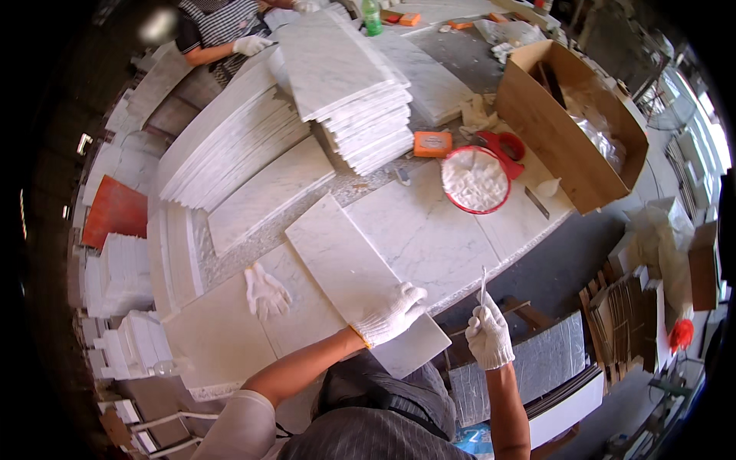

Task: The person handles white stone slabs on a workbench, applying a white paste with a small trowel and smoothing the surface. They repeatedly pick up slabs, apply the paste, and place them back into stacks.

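Note:
My left hand (392,314), in a white knit glove, lies across a long white marble slab (337,257). Its fingers are bent together at the slab's right edge. This slab lies on top of other pale slabs and juts out over the near edge toward me. Off the bench's front edge, my right hand (489,337), gloved too, is closed around a thin, light-coloured tool (483,287) that points upward. Its lower part is hidden in the fist, and its exact kind is unclear. Farther off stands a red-rimmed tub (475,180) of white paste.
A spare white glove (267,293) lies left. Behind are stacked marble slabs (345,84), an orange box (433,144), a red tape dispenser (506,149) and a large cardboard box (575,123). Grey slabs (525,368) lean below right. A person's gloved hand (251,46) is at far left.

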`<action>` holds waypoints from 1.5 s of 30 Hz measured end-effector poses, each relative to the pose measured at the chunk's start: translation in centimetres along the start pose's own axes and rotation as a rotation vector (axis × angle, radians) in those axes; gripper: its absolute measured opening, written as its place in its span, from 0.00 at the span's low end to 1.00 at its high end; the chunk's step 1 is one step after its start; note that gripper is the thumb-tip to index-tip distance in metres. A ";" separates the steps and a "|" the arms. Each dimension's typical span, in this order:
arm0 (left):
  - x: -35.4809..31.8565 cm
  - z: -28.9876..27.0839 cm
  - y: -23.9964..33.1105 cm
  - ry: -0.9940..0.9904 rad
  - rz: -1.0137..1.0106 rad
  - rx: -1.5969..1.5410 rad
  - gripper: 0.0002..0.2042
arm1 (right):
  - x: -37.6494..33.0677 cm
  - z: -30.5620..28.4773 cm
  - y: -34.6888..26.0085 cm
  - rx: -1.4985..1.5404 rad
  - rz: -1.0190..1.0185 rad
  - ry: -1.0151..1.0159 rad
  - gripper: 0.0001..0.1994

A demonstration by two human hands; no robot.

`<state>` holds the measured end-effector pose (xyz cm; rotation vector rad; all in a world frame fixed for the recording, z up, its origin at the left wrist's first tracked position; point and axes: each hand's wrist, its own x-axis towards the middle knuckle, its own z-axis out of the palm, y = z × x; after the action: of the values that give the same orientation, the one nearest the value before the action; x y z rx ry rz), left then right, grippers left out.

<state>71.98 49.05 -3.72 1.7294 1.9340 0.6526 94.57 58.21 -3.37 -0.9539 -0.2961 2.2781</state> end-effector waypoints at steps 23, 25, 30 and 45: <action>36.4 14.4 7.9 0.169 -0.061 -0.164 0.18 | -12.7 -12.6 4.0 0.151 -0.305 0.539 0.13; 34.3 12.9 8.0 0.224 0.020 -0.510 0.14 | -12.2 -11.7 2.9 0.160 -0.284 0.493 0.12; 21.0 0.8 7.7 0.200 0.119 -0.878 0.09 | -10.1 -11.3 1.3 -0.111 -0.162 0.244 0.16; -15.1 -3.9 1.7 0.778 -0.655 -1.085 0.16 | 3.1 4.2 7.3 -1.210 -0.230 -0.407 0.22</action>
<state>72.41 33.99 0.80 0.1466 1.7762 1.7918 86.48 54.79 -5.21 -0.8583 -1.9783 1.9319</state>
